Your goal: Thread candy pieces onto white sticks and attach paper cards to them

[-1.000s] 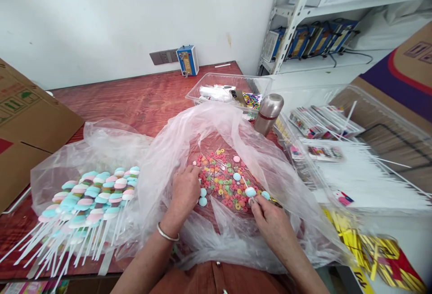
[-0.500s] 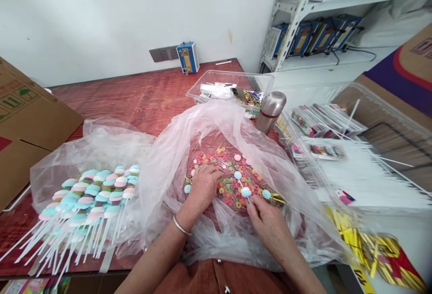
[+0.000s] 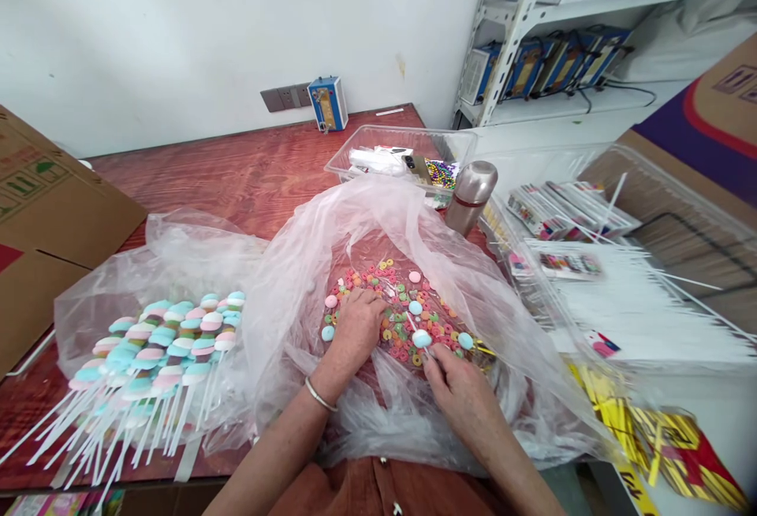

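My right hand (image 3: 461, 386) pinches a white lollipop stick that has a pale blue and white candy disc (image 3: 422, 338) threaded near its top. The bare end of the stick points up and left. Over the heap of colourful ring candies (image 3: 402, 327), my left hand (image 3: 355, 330) reaches in with its fingertips bent together; whatever they pinch is hidden. Loose blue and pink discs lie around the rings, such as a pink disc (image 3: 331, 301) and a blue disc (image 3: 465, 340). All of this lies on a clear plastic bag (image 3: 296, 279) spread open.
Stacked candy skewers (image 3: 159, 342) lie on plastic at the left, beside a cardboard box (image 3: 53, 224). A steel flask (image 3: 471, 196) and a clear tray (image 3: 367, 137) stand behind the bag. To the right are a bin of white sticks (image 3: 639, 311) and yellow twist ties (image 3: 615, 421).
My left hand has moved right from the heap's left edge to its middle. My right hand has shifted slightly left with the stick and disc.
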`<state>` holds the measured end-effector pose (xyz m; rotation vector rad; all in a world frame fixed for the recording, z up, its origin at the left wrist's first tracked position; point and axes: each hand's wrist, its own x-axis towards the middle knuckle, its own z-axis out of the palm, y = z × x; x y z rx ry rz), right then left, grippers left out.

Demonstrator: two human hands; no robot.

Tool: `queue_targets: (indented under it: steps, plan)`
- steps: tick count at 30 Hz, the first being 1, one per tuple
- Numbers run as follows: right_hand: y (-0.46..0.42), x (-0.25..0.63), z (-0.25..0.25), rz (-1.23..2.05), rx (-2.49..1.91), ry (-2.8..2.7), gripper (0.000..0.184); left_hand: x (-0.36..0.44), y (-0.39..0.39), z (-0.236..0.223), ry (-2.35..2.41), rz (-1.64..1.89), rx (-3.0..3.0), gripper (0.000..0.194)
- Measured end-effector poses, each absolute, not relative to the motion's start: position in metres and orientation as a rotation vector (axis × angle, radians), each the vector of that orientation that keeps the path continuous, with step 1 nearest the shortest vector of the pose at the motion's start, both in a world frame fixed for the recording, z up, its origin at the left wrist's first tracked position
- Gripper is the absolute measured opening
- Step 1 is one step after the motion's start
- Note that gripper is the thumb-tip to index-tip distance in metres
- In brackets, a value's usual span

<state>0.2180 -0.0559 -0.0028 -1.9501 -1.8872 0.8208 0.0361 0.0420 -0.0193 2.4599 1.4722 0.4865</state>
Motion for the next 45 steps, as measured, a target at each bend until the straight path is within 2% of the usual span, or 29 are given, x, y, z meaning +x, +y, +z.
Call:
queue_targets:
  steps: [9, 14, 20, 33, 45]
  plan:
    - [-0.056, 0.213, 0.001, 0.893, -1.896, -1.876, 0.024, 0.037, 0.040, -0.022, 1.516, 0.575, 2.376, 0.013]
    - [-0.055, 0.210, 0.003, 0.928, -1.872, -1.867, 0.024, 0.040, 0.036, -0.015, 1.458, 0.808, 1.987, 0.031]
    - [-0.054, 0.209, 0.008, 0.960, -1.852, -1.807, 0.027, 0.045, 0.033, -0.009, 1.317, 0.803, 1.507, 0.016]
    - [-0.056, 0.203, 0.001, 1.039, -1.793, -1.657, 0.030, 0.062, 0.021, -0.010, 1.231, 0.890, 0.980, 0.017]
    - [-0.063, 0.197, -0.005, 0.993, -1.762, -1.537, 0.035, 0.077, 0.001, -0.011, 1.383, 1.055, 1.177, 0.019]
